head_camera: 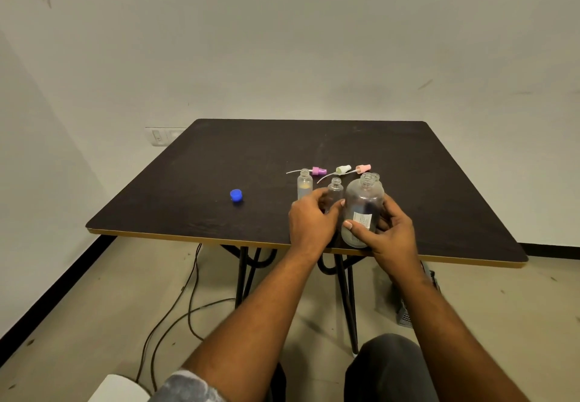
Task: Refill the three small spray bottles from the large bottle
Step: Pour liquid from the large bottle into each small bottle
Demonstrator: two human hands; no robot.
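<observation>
1. My right hand (387, 232) is wrapped around the large bottle (364, 207), thumb across its paper label; the bottle stands upright, uncapped, at the near edge of the tabletop (194, 181)
2. My left hand (310, 219) is closed around the middle small bottle (335, 189), just left of the large bottle and almost touching it
3. Key relation: both necks point straight up, side by side. I judge the large bottle must tilt leftward over the small neck, so the right hand does the pour while the left steadies
4. A second small bottle (304, 184) stands farther left of the large bottle; the third (375, 177) shows only its neck behind it
5. All bottles are clear, smooth, round-shouldered with threaded necks
6. Three spray heads (342, 170) with thin dip tubes lie behind the large bottle; the blue cap (236, 195) lies well to its left
</observation>
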